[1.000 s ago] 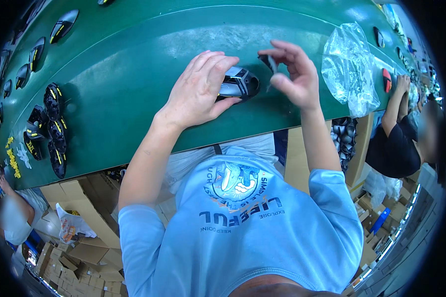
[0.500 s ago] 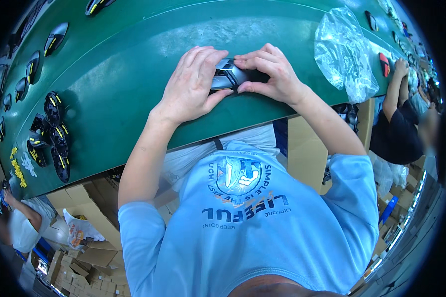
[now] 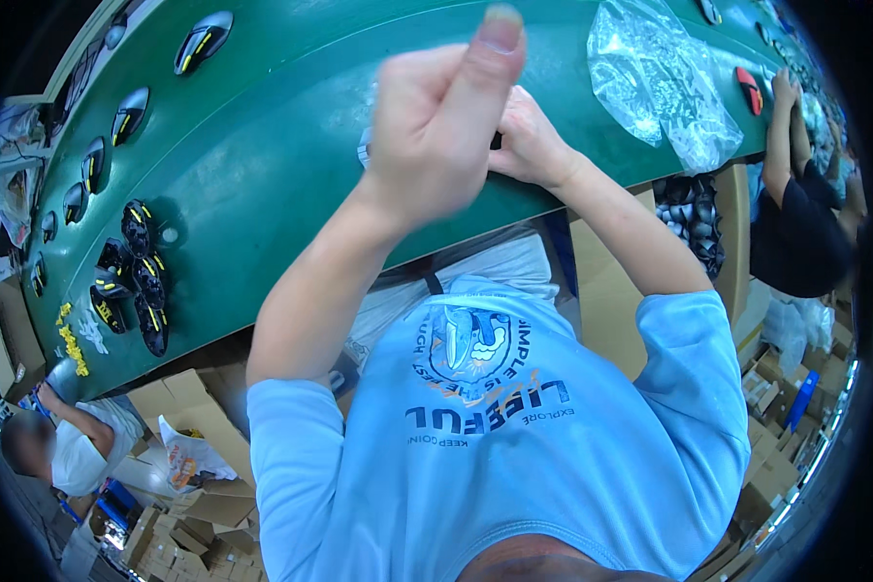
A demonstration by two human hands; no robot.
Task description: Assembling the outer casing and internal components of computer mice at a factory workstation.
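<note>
My left hand [image 3: 436, 131] is raised in front of my chest over the table, fingers curled into a fist and the thumb pointing up; it is slightly blurred. Behind it, my right hand [image 3: 533, 141] is bent around the end of a grey-and-black computer mouse shell [image 3: 364, 147]. Most of that shell is hidden by the left fist; only a pale edge shows to the left of the left wrist. The right fingertips are partly covered too.
On the green table [image 3: 291, 126], silver-black mouse shells [image 3: 204, 41] line the left side. Black parts with yellow strips [image 3: 145, 276], yellow pieces [image 3: 72, 344] and white pieces [image 3: 92, 332] lie nearer. A clear plastic bag [image 3: 655, 82] and a red piece [image 3: 749, 90] lie right, near a co-worker.
My left hand has come off the mouse shell and risen, closing into a fist. My right hand stays at the shell. The view has shifted, so the table items appear farther right on the left side.
</note>
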